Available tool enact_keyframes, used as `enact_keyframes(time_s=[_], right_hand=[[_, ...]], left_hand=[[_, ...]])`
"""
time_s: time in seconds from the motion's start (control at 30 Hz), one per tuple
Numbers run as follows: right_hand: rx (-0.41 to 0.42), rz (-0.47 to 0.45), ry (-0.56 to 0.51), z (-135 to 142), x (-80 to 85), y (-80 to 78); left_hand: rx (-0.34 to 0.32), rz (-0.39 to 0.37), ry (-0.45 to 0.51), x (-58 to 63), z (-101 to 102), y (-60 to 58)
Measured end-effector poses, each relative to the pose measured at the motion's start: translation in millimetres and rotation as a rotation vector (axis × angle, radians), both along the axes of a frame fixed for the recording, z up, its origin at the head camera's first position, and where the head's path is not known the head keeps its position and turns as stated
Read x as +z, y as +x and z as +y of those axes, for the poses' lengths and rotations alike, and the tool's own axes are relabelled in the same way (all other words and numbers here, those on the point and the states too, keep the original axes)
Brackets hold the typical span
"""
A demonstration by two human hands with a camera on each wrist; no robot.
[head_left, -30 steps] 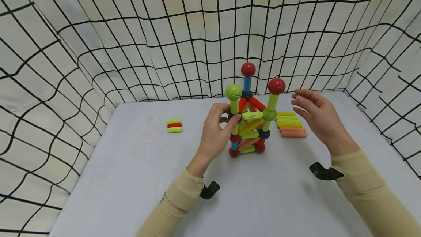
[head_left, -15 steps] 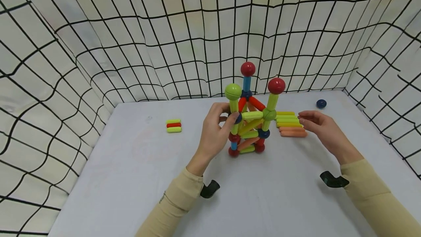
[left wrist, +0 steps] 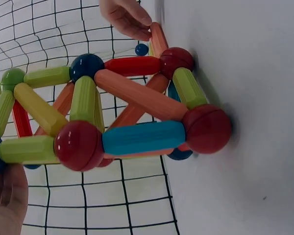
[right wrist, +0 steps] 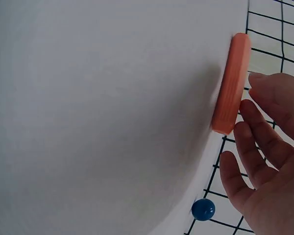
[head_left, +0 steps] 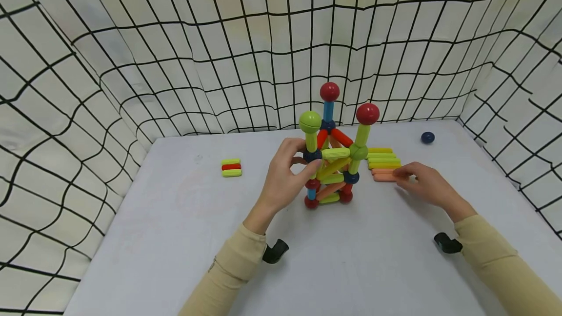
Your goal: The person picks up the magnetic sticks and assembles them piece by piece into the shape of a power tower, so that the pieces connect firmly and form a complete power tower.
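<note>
A tower of magnetic building rods and balls (head_left: 338,166) stands on the white table, with red and lime balls on top. My left hand (head_left: 283,174) grips it by the dark blue ball (head_left: 312,154) at its near left corner; in the left wrist view those fingers (left wrist: 13,183) are at the lower left. To the right of the tower, my right hand (head_left: 423,185) reaches to the ends of the orange rods (head_left: 383,174). In the right wrist view its fingertips are right at the end of one orange rod (right wrist: 232,85), thumb and fingers spread apart.
Yellow and lime rods (head_left: 383,159) lie in a row behind the orange ones. A loose dark blue ball (head_left: 428,137) sits at the back right. Three short rods (head_left: 231,167), two lime and one red, lie at left. Black netting (head_left: 246,62) over white walls encloses the table.
My right hand has come down and toward me, from beside the tower's top to the orange rods. The loose blue ball has come into sight behind it. The left hand keeps its grip on the tower.
</note>
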State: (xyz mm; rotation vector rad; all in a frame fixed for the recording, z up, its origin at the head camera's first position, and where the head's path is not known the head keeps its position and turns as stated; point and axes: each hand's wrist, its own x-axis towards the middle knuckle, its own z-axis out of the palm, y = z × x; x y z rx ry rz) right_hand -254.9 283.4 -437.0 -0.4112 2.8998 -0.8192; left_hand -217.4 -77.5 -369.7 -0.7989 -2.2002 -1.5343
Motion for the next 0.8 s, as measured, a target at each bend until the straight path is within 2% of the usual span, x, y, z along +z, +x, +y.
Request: enact_keyframes(time_s=[0.13,0.27,0.37,0.47,0.57,0.6,0.7,0.8], right_hand=[[0.022,0.035,0.069,-3.4,-2.6,-0.1],[0.057,0.044,0.093,-4.6,-4.0,0.2],[0.101,0.025,0.079,-3.7,-5.4,0.0],[0.135,-0.002,0.056,-3.2,-6.1,1.5],[0.103,-0.068,-0.027,-6.0,0.9,7.3],[0.079,-0.102,-0.085,-8.4,5.9,10.4],[-0.008,-0.193,-0.288,-19.9,27.9,22.7],[-0.056,-0.204,-0.47,-37.9,52.9,36.6]], left_hand=[[-0.066,-0.007,-0.008,-0.1,-7.6,1.1],[-0.126,-0.011,0.0,1.0,-11.7,2.4],[-0.142,-0.009,0.005,1.4,-10.8,3.0],[-0.131,-0.006,-0.003,1.4,-7.6,4.3],[-0.11,-0.005,-0.004,1.7,-2.1,6.6],[-0.1,-0.004,-0.003,2.0,0.0,7.7],[-0.069,0.005,-0.001,2.5,7.2,10.3],[-0.03,0.019,-0.007,1.9,13.4,12.3]])
